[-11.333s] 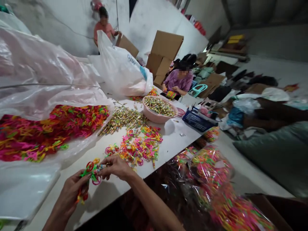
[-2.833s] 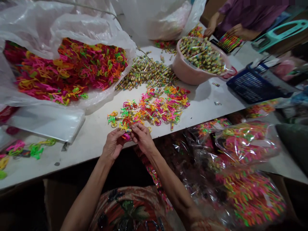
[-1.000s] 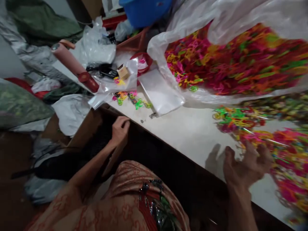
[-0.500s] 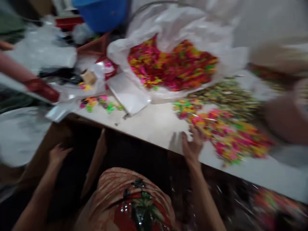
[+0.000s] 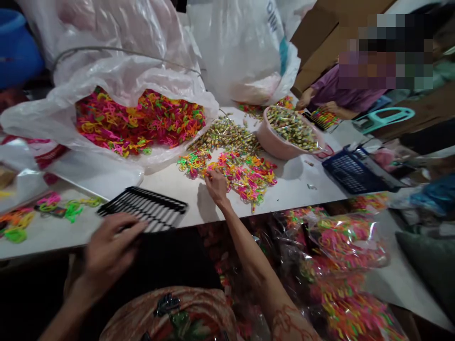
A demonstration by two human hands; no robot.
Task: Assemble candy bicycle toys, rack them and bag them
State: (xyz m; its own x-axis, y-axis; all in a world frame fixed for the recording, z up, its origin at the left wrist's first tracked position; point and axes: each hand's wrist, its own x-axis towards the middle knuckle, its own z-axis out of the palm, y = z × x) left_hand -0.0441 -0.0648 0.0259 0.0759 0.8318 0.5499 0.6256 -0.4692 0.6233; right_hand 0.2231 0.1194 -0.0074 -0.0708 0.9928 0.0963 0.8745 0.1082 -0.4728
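My left hand [image 5: 108, 248], slightly blurred, grips the near edge of a black slotted rack [image 5: 151, 208], tilted over the table's front edge. My right hand [image 5: 216, 188] is at the left side of a loose pile of bright plastic pieces [image 5: 245, 175], in pink, yellow, orange and green. Its fingers are pinched together on a small orange piece, partly hidden by the fingertips. Behind that pile lies a heap of small gold-and-green patterned pieces [image 5: 227, 135]. To the left, a white sack [image 5: 170, 163] stands open, full of similar bright plastic pieces.
A pink basin [image 5: 280, 150] of patterned pieces stands right of the heap, with a blue basket [image 5: 350, 173] beyond. Opposite, a co-worker [image 5: 359, 90] handles a similar rack [image 5: 320, 119]. Clear bags of bright pieces [image 5: 350, 237] sit below the table's front edge. A white tray [image 5: 95, 175] lies at left.
The view has swung right. My left hand has come up from below the table edge and now holds the black rack. My right hand has closed its fingers at the bright pile.
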